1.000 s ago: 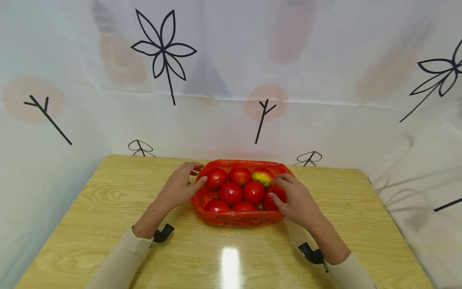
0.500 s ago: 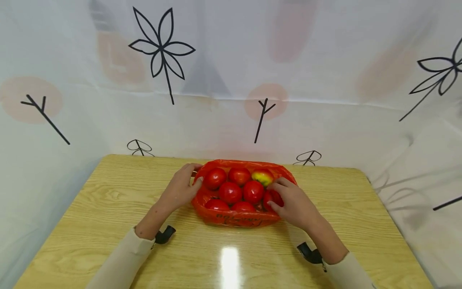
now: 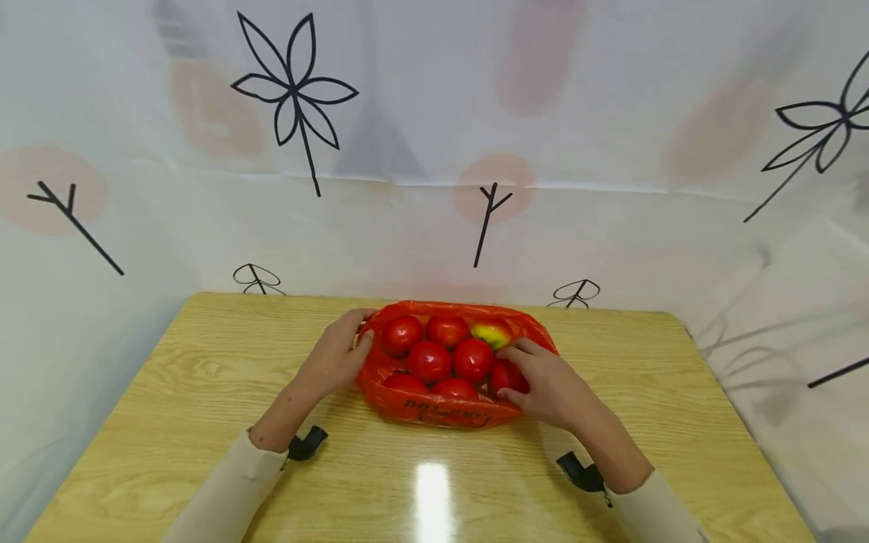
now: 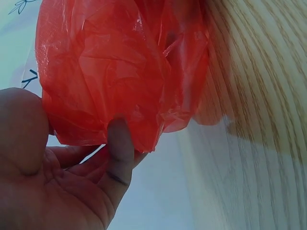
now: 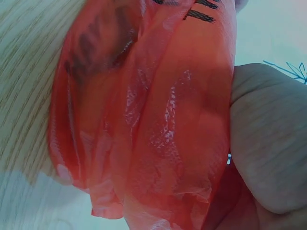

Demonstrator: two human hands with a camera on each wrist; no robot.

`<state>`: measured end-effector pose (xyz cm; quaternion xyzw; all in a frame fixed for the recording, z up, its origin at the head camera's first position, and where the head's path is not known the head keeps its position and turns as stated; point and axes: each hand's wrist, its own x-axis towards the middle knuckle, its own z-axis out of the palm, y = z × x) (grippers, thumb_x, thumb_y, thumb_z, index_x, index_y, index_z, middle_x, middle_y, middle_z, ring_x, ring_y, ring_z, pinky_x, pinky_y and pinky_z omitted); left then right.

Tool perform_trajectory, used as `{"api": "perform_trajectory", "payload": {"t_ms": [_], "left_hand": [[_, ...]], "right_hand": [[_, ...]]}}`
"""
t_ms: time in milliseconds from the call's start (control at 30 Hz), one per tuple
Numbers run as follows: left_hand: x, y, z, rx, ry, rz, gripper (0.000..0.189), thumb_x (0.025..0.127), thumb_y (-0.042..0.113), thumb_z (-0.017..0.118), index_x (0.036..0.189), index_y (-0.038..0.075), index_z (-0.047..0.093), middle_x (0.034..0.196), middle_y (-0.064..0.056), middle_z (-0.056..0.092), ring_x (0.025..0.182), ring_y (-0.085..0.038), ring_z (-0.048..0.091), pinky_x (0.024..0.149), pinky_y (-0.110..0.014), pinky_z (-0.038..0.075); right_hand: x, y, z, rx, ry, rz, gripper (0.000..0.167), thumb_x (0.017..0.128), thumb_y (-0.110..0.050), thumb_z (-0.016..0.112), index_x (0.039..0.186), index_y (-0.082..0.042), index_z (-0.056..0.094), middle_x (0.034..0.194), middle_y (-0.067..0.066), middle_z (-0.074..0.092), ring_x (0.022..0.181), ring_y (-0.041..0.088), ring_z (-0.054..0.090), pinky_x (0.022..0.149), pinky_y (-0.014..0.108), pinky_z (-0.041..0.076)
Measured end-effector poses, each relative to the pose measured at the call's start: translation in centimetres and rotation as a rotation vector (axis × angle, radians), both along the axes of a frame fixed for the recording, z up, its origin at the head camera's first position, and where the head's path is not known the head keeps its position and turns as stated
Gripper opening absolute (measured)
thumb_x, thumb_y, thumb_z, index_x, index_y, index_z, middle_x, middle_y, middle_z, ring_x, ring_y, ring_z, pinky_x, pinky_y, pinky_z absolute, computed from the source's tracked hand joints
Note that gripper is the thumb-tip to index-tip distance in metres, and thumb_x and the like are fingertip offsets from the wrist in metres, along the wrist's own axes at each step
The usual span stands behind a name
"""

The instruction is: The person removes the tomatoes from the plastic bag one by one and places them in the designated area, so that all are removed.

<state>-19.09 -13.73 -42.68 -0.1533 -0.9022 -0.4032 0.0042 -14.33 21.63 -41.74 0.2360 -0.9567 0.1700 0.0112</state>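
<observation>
A translucent red plastic bag (image 3: 434,413) with dark lettering stands upright, its mouth spread wide. Several glossy round red fruits (image 3: 429,363) fill it, along with a red-and-yellow fruit (image 3: 492,332) at the back right. At the bag's left rim my left hand (image 3: 330,360) pinches the plastic, thumb over the edge; in the left wrist view its fingers press the outside of the bag (image 4: 110,72). My right hand (image 3: 551,386) reaches over the right rim, thumb and fingers curled round the rightmost red fruit (image 3: 505,375). In the right wrist view the bag wall (image 5: 163,110) hides the fingertips.
The bag rests on a light wood-grain table (image 3: 224,362), near its far edge. Behind it hangs a white cloth (image 3: 407,241) printed with line-drawn plants. A black wrist mount (image 3: 581,473) juts from under the right wrist, and another (image 3: 308,443) from the left.
My left hand has closed onto the bag's left rim. My right hand has shifted slightly left, its fingers farther round the rightmost fruit. The head view has turned slightly.
</observation>
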Motion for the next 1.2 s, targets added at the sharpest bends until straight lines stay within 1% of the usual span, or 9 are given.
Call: {"api": "perform_trajectory", "payload": {"t_ms": [233,400,767,1000,1200], "left_hand": [[0.00,-0.21,-0.07,-0.008,0.000,0.000,0.041,0.107,0.010,0.055,0.147,0.001,0.055,0.143,-0.016,0.062,0.127,-0.034,0.061,0.104,-0.053,0.056],[-0.02,-0.31,-0.15,-0.012,-0.014,0.000,0.041,0.106,0.010,0.056,0.147,0.002,0.055,0.143,-0.015,0.062,0.130,-0.034,0.060,0.105,-0.054,0.055],[-0.15,-0.25,0.16,-0.020,-0.020,-0.009,0.044,0.104,0.011,0.061,0.147,0.005,0.056,0.141,-0.012,0.064,0.125,-0.032,0.062,0.099,-0.051,0.059],[-0.12,-0.30,0.18,-0.015,-0.041,-0.001,0.047,0.101,0.009,0.062,0.148,0.007,0.055,0.141,-0.010,0.063,0.126,-0.031,0.061,0.099,-0.050,0.059],[-0.02,-0.40,0.20,-0.014,-0.046,-0.004,0.048,0.100,0.008,0.062,0.147,0.006,0.055,0.141,-0.011,0.063,0.126,-0.032,0.061,0.099,-0.050,0.060]], "right_hand": [[0.03,0.01,0.26,0.008,-0.039,0.027,0.055,0.083,-0.016,0.090,0.132,-0.004,0.068,0.129,0.011,0.063,0.114,0.031,0.065,0.099,0.053,0.058],[-0.02,-0.01,0.35,0.011,-0.046,0.040,0.055,0.083,-0.014,0.090,0.132,-0.004,0.068,0.128,0.011,0.063,0.113,0.030,0.065,0.099,0.053,0.059],[-0.19,0.13,0.43,0.003,0.019,0.078,0.055,0.076,-0.011,0.095,0.125,-0.005,0.070,0.123,0.009,0.064,0.112,0.029,0.065,0.097,0.050,0.060],[-0.22,0.32,0.50,-0.008,0.051,0.096,0.054,0.074,-0.011,0.096,0.122,-0.006,0.071,0.121,0.008,0.064,0.110,0.027,0.064,0.097,0.048,0.060],[-0.20,0.55,0.71,-0.033,0.062,0.096,0.055,0.075,-0.012,0.095,0.124,-0.008,0.070,0.122,0.006,0.063,0.110,0.027,0.064,0.096,0.049,0.060]]}}
